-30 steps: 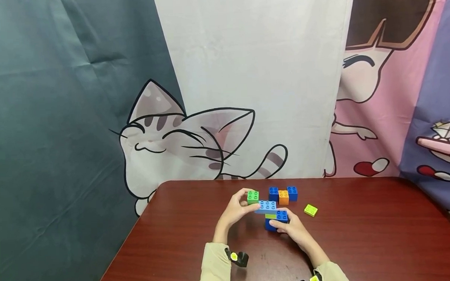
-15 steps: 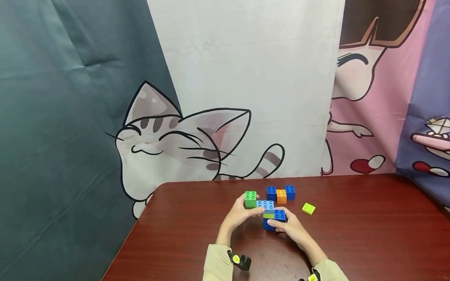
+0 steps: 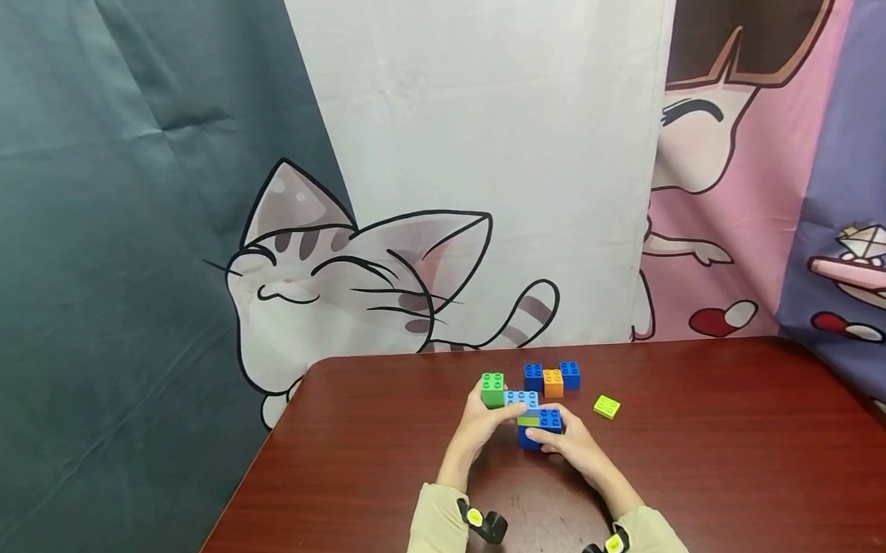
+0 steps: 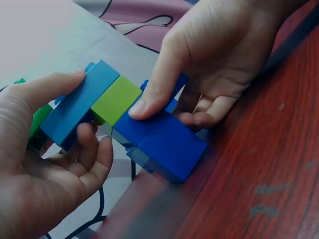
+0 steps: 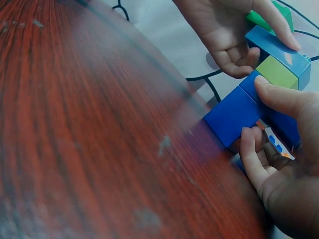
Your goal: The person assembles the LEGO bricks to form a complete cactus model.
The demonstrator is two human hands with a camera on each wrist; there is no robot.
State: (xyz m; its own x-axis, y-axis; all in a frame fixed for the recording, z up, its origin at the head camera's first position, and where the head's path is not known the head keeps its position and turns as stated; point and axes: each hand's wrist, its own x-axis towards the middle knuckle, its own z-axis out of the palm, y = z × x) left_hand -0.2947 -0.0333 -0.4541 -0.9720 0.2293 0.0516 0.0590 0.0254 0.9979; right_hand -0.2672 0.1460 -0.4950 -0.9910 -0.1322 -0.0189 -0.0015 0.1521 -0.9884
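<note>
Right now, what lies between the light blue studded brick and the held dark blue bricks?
A lime green plastic block; the left wrist view shows it.

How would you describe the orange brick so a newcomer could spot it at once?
On the reddish-brown table, look beyond the right hand toward the far edge. The orange brick sits there between two dark blue bricks, slightly nearer the hand; its colour sets it apart from both.

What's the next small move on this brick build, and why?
Probably press the light-blue brick down with the left grip: it touches the lime brick below, full seating is unclear, and the right grip braces the dark-blue bricks.
</note>
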